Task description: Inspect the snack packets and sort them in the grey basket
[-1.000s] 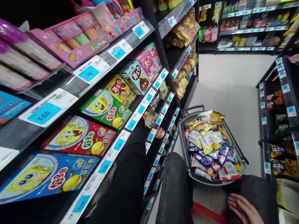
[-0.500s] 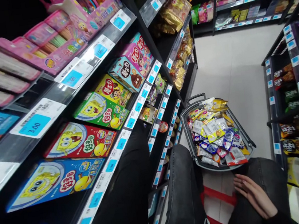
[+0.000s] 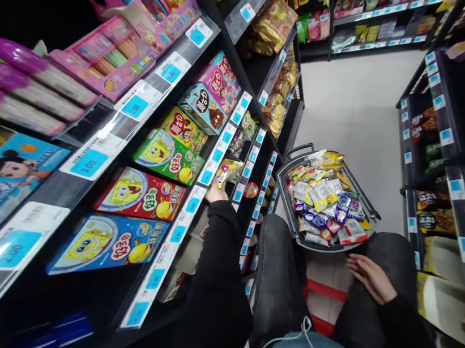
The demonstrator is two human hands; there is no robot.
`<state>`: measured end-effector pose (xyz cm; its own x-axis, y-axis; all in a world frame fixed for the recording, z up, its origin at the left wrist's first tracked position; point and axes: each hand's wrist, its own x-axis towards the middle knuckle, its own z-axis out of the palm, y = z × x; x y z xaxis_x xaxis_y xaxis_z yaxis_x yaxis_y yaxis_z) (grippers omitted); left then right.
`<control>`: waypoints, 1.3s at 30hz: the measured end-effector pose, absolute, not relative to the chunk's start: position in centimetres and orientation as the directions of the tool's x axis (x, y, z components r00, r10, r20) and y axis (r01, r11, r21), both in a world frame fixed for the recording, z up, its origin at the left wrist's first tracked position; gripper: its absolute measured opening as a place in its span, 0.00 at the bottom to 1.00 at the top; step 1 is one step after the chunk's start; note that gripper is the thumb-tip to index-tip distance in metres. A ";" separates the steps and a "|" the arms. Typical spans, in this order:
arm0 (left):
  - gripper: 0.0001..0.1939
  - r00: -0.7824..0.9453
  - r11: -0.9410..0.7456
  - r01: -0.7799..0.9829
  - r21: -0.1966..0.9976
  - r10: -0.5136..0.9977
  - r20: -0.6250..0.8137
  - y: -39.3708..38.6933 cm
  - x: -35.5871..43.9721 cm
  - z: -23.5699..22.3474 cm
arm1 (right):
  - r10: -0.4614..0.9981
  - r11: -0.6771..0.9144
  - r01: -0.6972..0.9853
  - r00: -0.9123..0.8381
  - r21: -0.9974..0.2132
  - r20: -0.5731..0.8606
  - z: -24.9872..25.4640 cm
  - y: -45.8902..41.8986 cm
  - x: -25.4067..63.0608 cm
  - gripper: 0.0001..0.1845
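Note:
My left hand reaches in at the edge of a lower shelf on the left, partly hidden by the black sleeve. Its fingers are closed on a small yellow-and-white snack packet. My right hand rests on my right thigh, palm partly up, fingers loosely spread with nothing in them. Just beyond my knees stands a grey shopping basket, heaped with small snack packets in yellow, white, blue and red.
Cartoon snack boxes fill the shelf above my left hand. Gold bags sit farther along. More shelving lines the right side. Light floor runs down the aisle. Something red lies between my legs.
My left hand has come into view at the lower shelf, with a yellow-and-white snack packet in its fingers. The camera view has shifted slightly; my right hand stays on the thigh.

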<state>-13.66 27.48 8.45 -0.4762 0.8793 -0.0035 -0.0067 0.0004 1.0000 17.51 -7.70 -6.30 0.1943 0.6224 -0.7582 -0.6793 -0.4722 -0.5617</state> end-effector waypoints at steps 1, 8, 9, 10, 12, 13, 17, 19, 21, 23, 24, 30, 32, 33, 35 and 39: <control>0.14 -0.491 0.006 -0.066 0.998 0.871 -0.037 26.5 -13.3 8.1 | 0.614 -0.482 -0.668 0.203 -0.566 -0.763 -6.1 -7.6 17.4 0.22; 0.23 0.009 0.184 -0.237 0.954 0.982 -0.187 13.9 -7.4 8.9 | 0.748 -0.560 -0.602 -0.072 -0.570 -0.660 1.1 -5.1 14.5 0.24; 0.23 0.106 0.206 -0.180 0.962 0.976 -0.189 12.0 -6.7 9.9 | 0.783 -0.555 -0.622 -0.167 -0.552 -0.600 2.7 -4.6 14.1 0.26; 0.21 0.197 0.215 -0.111 0.970 0.962 -0.190 10.3 -6.1 11.2 | 0.814 -0.542 -0.641 -0.242 -0.543 -0.528 4.3 -4.2 13.8 0.30; 0.15 0.366 0.163 0.054 0.985 0.915 -0.172 7.5 -5.5 13.9 | 0.856 -0.507 -0.673 -0.323 -0.539 -0.403 7.4 -3.6 13.5 0.36; 0.12 0.446 0.095 0.116 0.989 0.884 -0.137 6.5 -5.4 15.2 | 0.869 -0.492 -0.675 -0.341 -0.549 -0.359 8.9 -3.6 13.5 0.39; 0.06 0.649 -0.191 0.086 0.978 0.755 0.090 4.0 -5.7 19.7 | 0.943 -0.333 -0.642 -0.231 -0.690 -0.240 13.7 -4.8 13.5 0.35; 0.06 0.605 -0.247 0.074 0.966 0.781 0.154 3.0 -5.9 21.2 | 0.989 -0.145 -0.559 -0.047 -0.817 -0.143 15.3 -5.8 13.5 0.25; 0.07 0.537 -0.192 0.041 0.981 0.832 0.140 2.1 -6.1 22.3 | 0.997 0.030 -0.394 0.082 -0.919 -0.003 16.5 -6.7 13.6 0.21; 0.13 0.515 -0.047 -0.038 0.998 0.855 0.060 1.2 -6.2 23.0 | 0.988 0.136 -0.220 0.101 -0.966 0.116 17.6 -7.4 13.8 0.20; 0.17 0.524 0.018 -0.060 0.998 0.852 0.017 0.8 -6.3 23.2 | 0.985 0.160 -0.145 0.080 -0.976 0.150 18.1 -7.6 13.9 0.20; 0.32 0.565 -0.056 0.175 0.983 0.824 -0.053 -0.6 -6.3 23.7 | 0.957 0.216 0.036 0.189 -0.976 0.219 19.5 -7.6 13.9 0.25; 0.26 0.498 -0.089 0.181 0.979 0.867 -0.013 -0.8 -6.0 23.3 | 0.930 0.249 -0.125 0.306 -0.960 0.201 19.2 -7.6 13.3 0.31; 0.23 0.458 -0.097 0.171 0.980 0.889 0.008 -1.0 -5.8 23.1 | 0.927 0.251 -0.218 0.335 -0.943 0.169 18.9 -7.7 12.9 0.34; 0.19 0.380 -0.112 0.162 0.980 0.924 0.043 -1.2 -5.4 22.9 | 0.948 0.193 -0.360 0.308 -0.913 0.079 18.2 -8.0 12.3 0.39; 0.15 0.330 -0.134 0.240 0.961 0.943 0.049 -1.5 -5.0 22.9 | 0.968 0.031 -0.394 0.241 -0.919 -0.071 16.8 -8.8 11.9 0.33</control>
<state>-4.97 -1.49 22.93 0.3295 0.9429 0.0490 0.2405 -0.1340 0.9614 11.95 -8.77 16.84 0.2408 0.9680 -0.0710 -0.3937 0.0305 -0.9188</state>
